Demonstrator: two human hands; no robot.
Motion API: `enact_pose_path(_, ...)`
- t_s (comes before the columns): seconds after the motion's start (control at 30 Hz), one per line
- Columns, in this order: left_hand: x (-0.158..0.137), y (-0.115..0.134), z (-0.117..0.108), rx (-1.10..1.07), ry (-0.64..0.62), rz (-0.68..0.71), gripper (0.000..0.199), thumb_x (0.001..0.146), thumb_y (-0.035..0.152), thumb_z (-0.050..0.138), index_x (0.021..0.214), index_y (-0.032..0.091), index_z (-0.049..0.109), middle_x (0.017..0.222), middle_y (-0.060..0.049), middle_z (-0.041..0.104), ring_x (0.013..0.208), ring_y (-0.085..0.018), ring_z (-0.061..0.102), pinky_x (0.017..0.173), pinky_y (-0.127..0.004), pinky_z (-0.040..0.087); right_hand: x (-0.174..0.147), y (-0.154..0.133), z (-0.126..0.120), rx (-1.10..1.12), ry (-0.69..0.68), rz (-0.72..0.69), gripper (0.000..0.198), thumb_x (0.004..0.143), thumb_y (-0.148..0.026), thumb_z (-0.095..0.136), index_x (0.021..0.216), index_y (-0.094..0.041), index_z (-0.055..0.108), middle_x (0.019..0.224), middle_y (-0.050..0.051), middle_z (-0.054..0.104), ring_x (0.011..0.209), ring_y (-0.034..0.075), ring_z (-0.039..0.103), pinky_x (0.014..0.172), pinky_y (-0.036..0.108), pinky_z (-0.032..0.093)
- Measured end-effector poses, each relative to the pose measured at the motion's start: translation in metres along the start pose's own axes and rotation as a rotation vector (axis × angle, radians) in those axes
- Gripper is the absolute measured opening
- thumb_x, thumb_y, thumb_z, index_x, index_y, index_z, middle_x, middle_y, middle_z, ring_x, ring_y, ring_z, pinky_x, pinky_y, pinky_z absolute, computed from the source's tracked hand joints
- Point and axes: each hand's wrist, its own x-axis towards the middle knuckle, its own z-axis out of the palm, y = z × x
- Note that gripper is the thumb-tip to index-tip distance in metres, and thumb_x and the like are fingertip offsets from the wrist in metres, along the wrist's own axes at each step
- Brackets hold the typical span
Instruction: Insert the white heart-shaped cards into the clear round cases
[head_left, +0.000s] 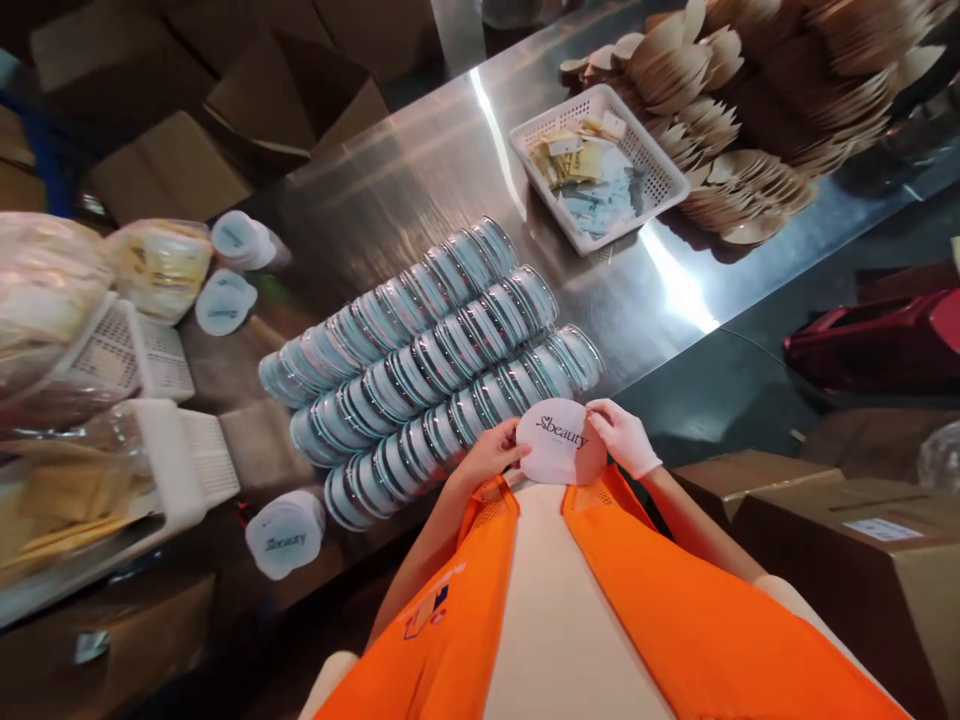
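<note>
Pinching opposite edges of a round, pale disc [551, 460], printed "Sbeauty" in dark lettering, with left hand [491, 450] and right hand [625, 437].

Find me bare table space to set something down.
Bare tabletop: behind the tin rows, left of the white basket; also between basket, tins and near edge. Crowded: right end, under wooden spoons; left end, with bags and disc stacks.
</note>
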Motion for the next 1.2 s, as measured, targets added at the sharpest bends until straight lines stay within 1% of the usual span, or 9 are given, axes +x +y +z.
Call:
enact_pose_path(0.07, 0.001, -0.01, 0.008, -0.008, 0.025, 0.014, 0.053, 0.08, 0.051, 0.079, 0.118, 0.018, 0.063, 0.102, -0.007, 0.07, 0.088, -0.02, 0.067, 0.078, -0.032, 0.057, 0.007, -0.003, 0.013, -0.065, 0.051, -0.033, 0.023, 0.087, -0.038, 0.056, 0.096, -0.023, 0.071, 0.097, 0.005, 0.077, 0.09, 0.023, 0.07, 0.087, 0.036, 0.055)
enact_pose_path(0.17, 0.005, -0.023, 0.025, -0.074, 0.172, 0.132, 0.078, 0.071, 0.048, 0.088, 0.134, 0.019, 0.052, 0.124, -0.01, 0.065, 0.113, -0.025, 0.063, 0.099, -0.038, 0.052, 0.014, -0.006, 0.028, -0.096, 0.15, -0.053, 0.028, 0.091, -0.04, 0.051, 0.1, -0.022, 0.071, 0.099, 0.007, 0.077, 0.09, 0.024, 0.07, 0.086, 0.036, 0.056)
enact_pose_path(0.27, 0.008, -0.028, 0.033, -0.116, 0.217, 0.155, 0.082, 0.071, 0.049, 0.088, 0.136, 0.018, 0.048, 0.125, -0.012, 0.064, 0.115, -0.026, 0.062, 0.103, -0.042, 0.049, 0.015, -0.009, 0.031, -0.074, 0.17, -0.047, 0.032, 0.092, -0.043, 0.051, 0.105, -0.021, 0.071, 0.105, 0.008, 0.077, 0.096, 0.024, 0.07, 0.089, 0.036, 0.055)
enact_pose_path(0.43, 0.008, -0.015, 0.014, -0.171, 0.206, 0.125, 0.071, 0.076, 0.047, 0.085, 0.132, 0.017, 0.053, 0.124, -0.011, 0.067, 0.111, -0.025, 0.065, 0.098, -0.038, 0.053, 0.011, -0.009, 0.016, -0.029, 0.024, -0.032, 0.039, 0.085, -0.047, 0.064, 0.114, -0.021, 0.072, 0.111, 0.007, 0.076, 0.099, 0.024, 0.07, 0.094, 0.038, 0.055)
enact_pose_path(0.63, 0.004, -0.011, -0.006, -0.183, 0.066, 0.056, 0.069, 0.076, 0.045, 0.086, 0.133, 0.018, 0.058, 0.13, -0.012, 0.068, 0.115, -0.026, 0.066, 0.1, -0.036, 0.054, 0.011, -0.002, -0.025, -0.061, -0.059, -0.084, 0.023, 0.079, -0.043, 0.069, 0.086, -0.022, 0.078, 0.092, 0.005, 0.077, 0.087, 0.021, 0.071, 0.083, 0.034, 0.057)
enact_pose_path(0.73, 0.006, -0.024, -0.005, -0.225, 0.201, 0.041, 0.067, 0.076, 0.051, 0.084, 0.128, 0.016, 0.06, 0.122, -0.012, 0.072, 0.107, -0.024, 0.069, 0.095, -0.037, 0.056, 0.014, -0.002, -0.055, -0.068, 0.196, -0.067, 0.032, 0.085, -0.047, 0.065, 0.096, -0.02, 0.078, 0.089, 0.006, 0.077, 0.077, 0.021, 0.07, 0.071, 0.033, 0.057)
enact_pose_path(0.83, 0.013, -0.04, -0.01, -0.268, 0.407, 0.072, 0.067, 0.075, 0.057, 0.083, 0.122, 0.015, 0.061, 0.117, -0.013, 0.073, 0.103, -0.025, 0.07, 0.094, -0.04, 0.056, 0.022, -0.008, -0.077, -0.276, 0.483, -0.167, 0.034, 0.09, -0.046, 0.06, 0.1, -0.018, 0.077, 0.093, 0.009, 0.077, 0.077, 0.022, 0.069, 0.074, 0.034, 0.056)
enact_pose_path(1.03, 0.042, -0.046, -0.039, -0.261, 0.773, 0.184, 0.066, 0.069, 0.065, 0.082, 0.109, 0.016, 0.063, 0.111, -0.012, 0.073, 0.098, -0.023, 0.07, 0.092, -0.038, 0.056, 0.035, -0.035, -0.073, -0.687, 0.345, -0.328, 0.026, 0.092, -0.032, 0.054, 0.095, -0.018, 0.076, 0.093, 0.009, 0.074, 0.085, 0.021, 0.067, 0.076, 0.029, 0.05)
enact_pose_path(1.2, 0.055, -0.048, -0.047, -0.169, 0.781, 0.243, 0.06, 0.073, 0.059, 0.081, 0.108, 0.015, 0.062, 0.108, -0.011, 0.072, 0.096, -0.022, 0.069, 0.092, -0.037, 0.055, 0.047, -0.056, -0.071, -0.858, 0.225, -0.323, 0.022, 0.089, -0.03, 0.054, 0.087, -0.018, 0.073, 0.085, 0.008, 0.072, 0.075, 0.019, 0.062, 0.066, 0.028, 0.041)
